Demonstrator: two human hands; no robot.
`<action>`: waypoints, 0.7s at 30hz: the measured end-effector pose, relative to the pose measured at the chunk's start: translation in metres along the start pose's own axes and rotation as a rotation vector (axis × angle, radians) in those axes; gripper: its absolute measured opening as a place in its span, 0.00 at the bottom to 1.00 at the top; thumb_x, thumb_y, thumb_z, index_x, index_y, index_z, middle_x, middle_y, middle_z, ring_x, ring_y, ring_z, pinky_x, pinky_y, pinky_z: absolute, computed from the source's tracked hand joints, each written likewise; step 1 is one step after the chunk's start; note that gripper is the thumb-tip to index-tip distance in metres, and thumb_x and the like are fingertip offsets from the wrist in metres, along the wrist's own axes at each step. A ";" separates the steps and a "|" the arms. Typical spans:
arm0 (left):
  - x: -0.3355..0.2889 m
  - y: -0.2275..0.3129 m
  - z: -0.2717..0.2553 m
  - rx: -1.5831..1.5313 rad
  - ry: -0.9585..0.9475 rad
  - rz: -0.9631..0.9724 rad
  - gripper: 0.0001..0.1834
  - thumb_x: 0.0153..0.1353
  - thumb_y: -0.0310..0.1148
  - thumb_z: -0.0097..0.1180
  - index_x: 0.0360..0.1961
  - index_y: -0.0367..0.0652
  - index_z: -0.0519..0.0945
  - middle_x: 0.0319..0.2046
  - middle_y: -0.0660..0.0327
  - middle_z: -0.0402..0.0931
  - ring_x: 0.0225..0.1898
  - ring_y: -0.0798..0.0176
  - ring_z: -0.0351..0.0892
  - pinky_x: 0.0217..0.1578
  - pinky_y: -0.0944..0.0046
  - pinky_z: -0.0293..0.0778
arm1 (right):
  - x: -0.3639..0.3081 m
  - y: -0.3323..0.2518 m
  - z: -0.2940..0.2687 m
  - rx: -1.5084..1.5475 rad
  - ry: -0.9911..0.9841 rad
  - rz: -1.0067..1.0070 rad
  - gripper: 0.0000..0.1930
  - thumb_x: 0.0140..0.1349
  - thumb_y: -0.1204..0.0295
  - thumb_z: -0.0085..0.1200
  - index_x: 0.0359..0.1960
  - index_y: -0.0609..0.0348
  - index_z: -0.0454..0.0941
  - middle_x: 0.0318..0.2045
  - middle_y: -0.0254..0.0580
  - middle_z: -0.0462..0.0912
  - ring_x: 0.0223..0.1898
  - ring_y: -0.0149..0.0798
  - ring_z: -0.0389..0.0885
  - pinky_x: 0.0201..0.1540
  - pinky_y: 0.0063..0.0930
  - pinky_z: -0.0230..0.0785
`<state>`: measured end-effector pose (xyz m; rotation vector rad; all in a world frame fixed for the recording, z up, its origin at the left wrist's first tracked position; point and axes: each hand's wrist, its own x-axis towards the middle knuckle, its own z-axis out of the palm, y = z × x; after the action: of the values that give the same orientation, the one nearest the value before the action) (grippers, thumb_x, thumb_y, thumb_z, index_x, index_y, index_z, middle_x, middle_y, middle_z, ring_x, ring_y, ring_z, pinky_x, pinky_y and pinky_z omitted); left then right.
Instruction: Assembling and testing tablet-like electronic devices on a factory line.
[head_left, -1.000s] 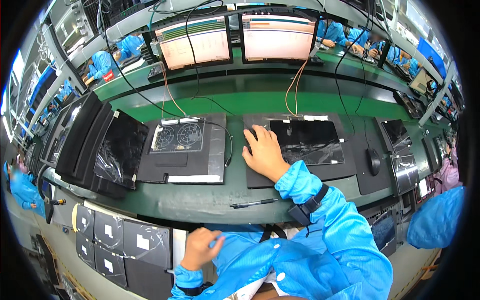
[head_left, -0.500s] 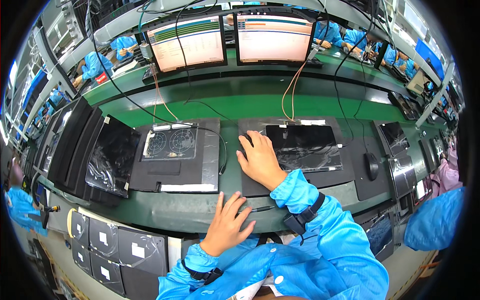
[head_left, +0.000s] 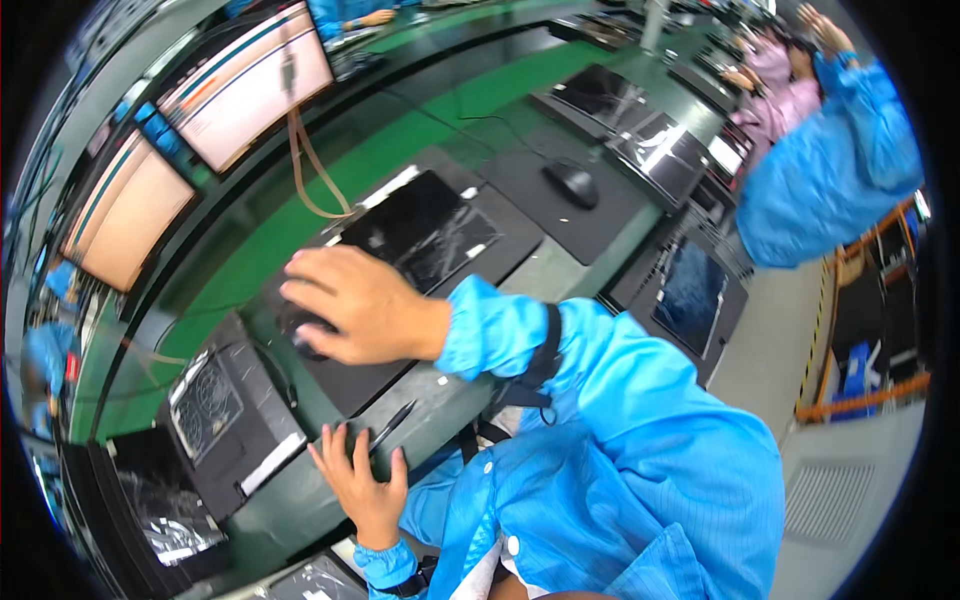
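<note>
My right hand (head_left: 365,305) lies over a black computer mouse (head_left: 296,326), fingers curved around it. Part of the mouse is hidden under the hand. Just beyond sits a dark glossy display panel (head_left: 405,215), its film wrinkled, on a black mat. My left hand (head_left: 360,485) rests on the bench's near edge with fingers spread and nothing in them. Beside its fingertips is a black pen (head_left: 393,425). Blue sleeves with black wristbands cover both arms.
Two lit monitors (head_left: 250,85) stand at the far left. Left of my hands lies a panel with circular patterns (head_left: 205,405). Another mouse (head_left: 571,183) sits on a mat to the right, near more panels (head_left: 655,155). A person in blue (head_left: 825,170) is at far right.
My view has swung to the right and tilted, bringing more of the right-hand bench and the person there into sight. My right hand stays at the mouse, my left on the bench edge.
</note>
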<state>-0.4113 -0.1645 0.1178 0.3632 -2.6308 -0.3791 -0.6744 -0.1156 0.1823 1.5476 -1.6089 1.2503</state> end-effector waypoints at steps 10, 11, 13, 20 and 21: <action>-0.003 0.005 0.005 0.025 0.009 -0.003 0.24 0.53 0.29 0.65 0.52 0.37 0.77 0.62 0.46 0.69 0.70 0.35 0.62 0.72 0.28 0.48 | -0.181 0.129 -0.375 -1.260 -0.441 0.769 0.40 0.57 0.49 0.64 0.66 0.61 0.70 0.65 0.56 0.72 0.69 0.56 0.68 0.67 0.55 0.62; -0.002 0.003 0.008 0.013 0.002 0.006 0.24 0.53 0.29 0.65 0.52 0.37 0.77 0.62 0.46 0.69 0.70 0.35 0.62 0.72 0.28 0.48 | -0.201 0.128 -0.395 -1.281 -0.491 0.903 0.41 0.60 0.46 0.61 0.70 0.59 0.66 0.70 0.54 0.66 0.74 0.56 0.60 0.70 0.61 0.56; -0.002 0.001 0.009 0.006 0.026 -0.018 0.24 0.53 0.29 0.64 0.52 0.37 0.77 0.62 0.47 0.69 0.70 0.35 0.62 0.72 0.28 0.48 | -0.219 0.126 -0.405 -1.181 -0.516 0.986 0.39 0.63 0.48 0.59 0.70 0.57 0.66 0.71 0.52 0.65 0.74 0.57 0.59 0.68 0.65 0.56; -0.013 0.002 0.004 -0.082 0.176 -0.075 0.17 0.56 0.23 0.59 0.48 0.36 0.78 0.59 0.47 0.72 0.69 0.36 0.65 0.70 0.32 0.55 | -0.221 0.138 -0.385 -1.183 -0.384 0.747 0.27 0.65 0.60 0.60 0.63 0.57 0.73 0.65 0.53 0.73 0.67 0.57 0.70 0.61 0.54 0.69; -0.019 0.005 0.001 -0.153 0.230 -0.124 0.16 0.56 0.22 0.59 0.48 0.36 0.78 0.58 0.48 0.72 0.68 0.36 0.66 0.69 0.34 0.58 | -0.211 0.137 -0.386 -1.114 -0.327 0.646 0.23 0.64 0.64 0.60 0.59 0.58 0.76 0.59 0.51 0.78 0.63 0.57 0.75 0.60 0.49 0.71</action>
<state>-0.3966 -0.1536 0.1113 0.4893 -2.3455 -0.5420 -0.8477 0.3064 0.1160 0.5269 -2.4851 0.1476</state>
